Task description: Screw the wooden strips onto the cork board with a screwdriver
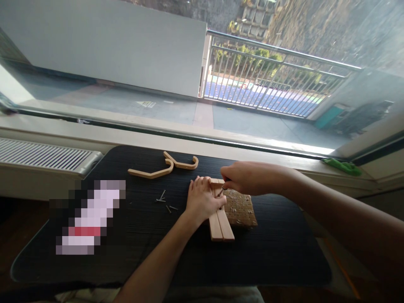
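Observation:
My left hand (pixel 202 198) presses on a pale wooden piece made of narrow slats (pixel 217 227), its fingers over the left edge and its thumb lying across the top. My right hand (pixel 237 178) is closed in a fist around a screwdriver (pixel 221 191), most of its handle hidden by the fingers. The screwdriver's thin shaft points down at the slats beside my left thumb. Under the right side of the wood lies a rough brown speckled board (pixel 240 208). Several loose screws (pixel 161 197) rest on the black table left of my left hand.
Two bent wooden hooks (pixel 152 173) lie toward the back of the black table (pixel 151 248). A blurred pinkish patch (pixel 94 214) covers something at the left. Behind the table stand a radiator (pixel 47 153) and a window sill with a green cloth (pixel 342 166).

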Tool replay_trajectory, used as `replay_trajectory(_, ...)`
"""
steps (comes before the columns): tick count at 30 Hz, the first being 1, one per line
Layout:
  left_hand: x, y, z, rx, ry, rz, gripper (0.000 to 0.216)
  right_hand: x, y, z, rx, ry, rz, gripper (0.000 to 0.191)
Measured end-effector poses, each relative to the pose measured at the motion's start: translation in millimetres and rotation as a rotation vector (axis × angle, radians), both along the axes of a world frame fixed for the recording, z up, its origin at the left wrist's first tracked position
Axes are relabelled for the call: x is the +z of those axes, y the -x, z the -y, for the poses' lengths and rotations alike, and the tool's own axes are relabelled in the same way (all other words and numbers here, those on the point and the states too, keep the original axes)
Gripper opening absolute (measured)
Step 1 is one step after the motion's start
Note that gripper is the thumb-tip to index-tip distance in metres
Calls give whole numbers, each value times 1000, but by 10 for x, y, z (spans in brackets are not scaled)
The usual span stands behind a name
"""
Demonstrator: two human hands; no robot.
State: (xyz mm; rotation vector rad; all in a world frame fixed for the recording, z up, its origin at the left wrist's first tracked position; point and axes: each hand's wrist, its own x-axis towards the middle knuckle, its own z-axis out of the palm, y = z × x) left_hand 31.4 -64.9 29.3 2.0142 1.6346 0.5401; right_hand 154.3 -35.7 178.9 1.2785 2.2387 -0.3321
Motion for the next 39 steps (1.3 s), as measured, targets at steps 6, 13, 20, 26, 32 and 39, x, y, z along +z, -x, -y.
replay_trajectory(6, 3, 5, -2, -4, 0, -11, 46, 17, -13, -22, -14, -21, 56, 37)
replay_trajectory(13, -3, 1, -4, -4, 0, -3, 46, 37, 80, 13, 20, -48, 113, 43)
replay_trajectory(20, -10, -3, -2, -2, 17, 5, 49, 19, 152, 1, 8, -86, 198, 45)
replay_trajectory(26, -30, -14, -5, 8, 32, 22, 52, 24, 45, 21, 53, -115, 141, 44)
replay_trajectory(32, -24, -15, -12, 7, 30, 30, 49, 203, 35, 53, 175, -87, 65, 15)
replay_trajectory(39, -52, 10, -16, -9, -5, 34, 49, 109, 74, -6, 201, -27, 77, 17)
